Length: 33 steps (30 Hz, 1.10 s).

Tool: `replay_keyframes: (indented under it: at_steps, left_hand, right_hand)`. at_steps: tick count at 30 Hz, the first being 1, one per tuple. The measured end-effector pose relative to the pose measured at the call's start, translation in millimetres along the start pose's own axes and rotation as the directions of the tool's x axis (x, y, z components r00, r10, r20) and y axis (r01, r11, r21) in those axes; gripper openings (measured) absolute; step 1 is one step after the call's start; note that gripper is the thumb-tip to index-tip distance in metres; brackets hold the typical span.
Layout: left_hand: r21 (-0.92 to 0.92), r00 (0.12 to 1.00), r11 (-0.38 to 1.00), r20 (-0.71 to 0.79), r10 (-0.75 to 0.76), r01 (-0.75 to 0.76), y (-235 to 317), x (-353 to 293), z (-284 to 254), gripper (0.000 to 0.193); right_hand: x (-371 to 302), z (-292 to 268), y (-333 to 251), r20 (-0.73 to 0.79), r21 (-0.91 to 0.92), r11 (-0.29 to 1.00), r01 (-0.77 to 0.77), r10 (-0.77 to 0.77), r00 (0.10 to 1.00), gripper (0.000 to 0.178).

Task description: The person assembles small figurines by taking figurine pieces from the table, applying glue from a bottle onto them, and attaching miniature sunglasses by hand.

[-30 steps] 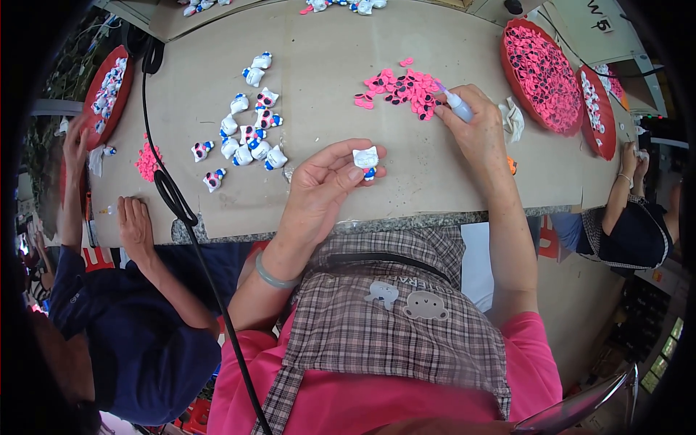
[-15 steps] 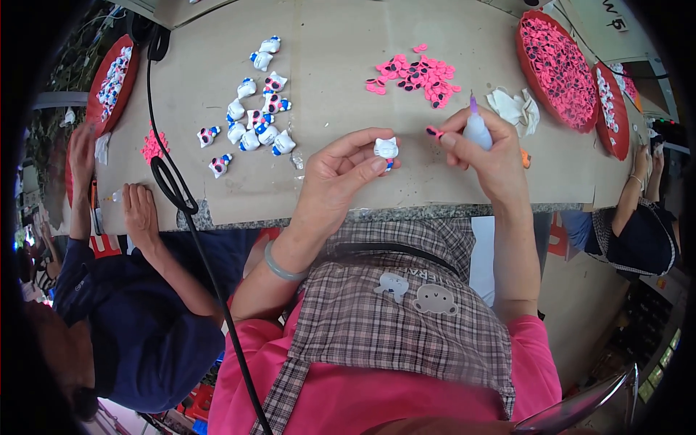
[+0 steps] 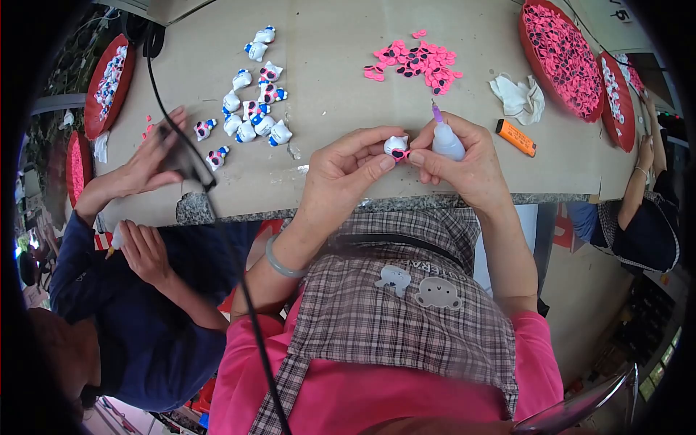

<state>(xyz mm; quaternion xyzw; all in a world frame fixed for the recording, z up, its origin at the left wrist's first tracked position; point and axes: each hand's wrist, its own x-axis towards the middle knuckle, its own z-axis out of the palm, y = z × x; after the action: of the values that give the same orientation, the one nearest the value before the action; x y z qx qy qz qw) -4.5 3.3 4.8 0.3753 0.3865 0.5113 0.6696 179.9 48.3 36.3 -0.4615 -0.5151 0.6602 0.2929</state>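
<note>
My left hand (image 3: 355,161) pinches a small white cat figurine (image 3: 396,144) between thumb and fingers, its head up. At the figurine's face sits a tiny pair of pink sunglasses (image 3: 401,155) with dark lenses, its right end at the fingertips of my right hand (image 3: 464,161). That same hand also keeps a translucent squeeze bottle (image 3: 447,143) with a purple tip, nozzle pointing up, in the crook of thumb and forefinger. Whether the sunglasses touch the face all along cannot be made out. Left of my hands, several figurines (image 3: 246,130) lie in a cluster, some wearing pink glasses.
A loose pile of pink sunglasses (image 3: 420,61) lies ahead. At right are a crumpled white cloth (image 3: 518,99), an orange lighter (image 3: 516,138) and a heaped red tray (image 3: 591,116). A black cable (image 3: 239,268) hangs at left, near a co-worker's hand (image 3: 145,163).
My right hand has moved left, bringing the sunglasses from apart to the figurine's face. The orange lighter has come into full view. The co-worker's hand has reached over the table, and the cable has shifted.
</note>
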Motion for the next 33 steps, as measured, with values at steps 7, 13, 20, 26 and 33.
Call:
replay_keyframes:
  at_steps: [7,13,20,26,33]
  left_hand:
    - [0.072,0.998,0.996,-0.008,0.059,-0.058,2.0,-2.4,4.4,0.03]
    - [0.089,0.994,0.99,-0.031,0.108,-0.105,-2.4,-2.8,5.6,0.026]
    - [0.065,0.988,0.986,-0.028,0.154,-0.152,-7.5,-6.0,5.9,0.025]
    - [0.049,0.984,0.984,-0.047,0.173,-0.17,-10.7,-7.5,5.1,0.025]
    - [0.036,0.981,0.983,-0.069,0.181,-0.179,-9.5,-6.8,4.1,0.025]
  right_hand:
    - [-4.7,11.0,0.3,-0.072,-0.033,0.999,-0.019,0.016,0.997,0.012]
    - [-9.3,19.5,4.6,-0.153,-0.107,0.992,0.064,-0.08,0.985,0.017]
    - [-10.0,22.2,13.3,-0.194,-0.231,0.965,0.128,-0.174,0.965,0.019]
    - [-7.3,23.1,19.2,-0.206,-0.321,0.924,0.208,-0.282,0.937,0.02]
    - [-1.4,22.5,22.3,-0.231,-0.265,0.948,0.176,-0.239,0.943,0.022]
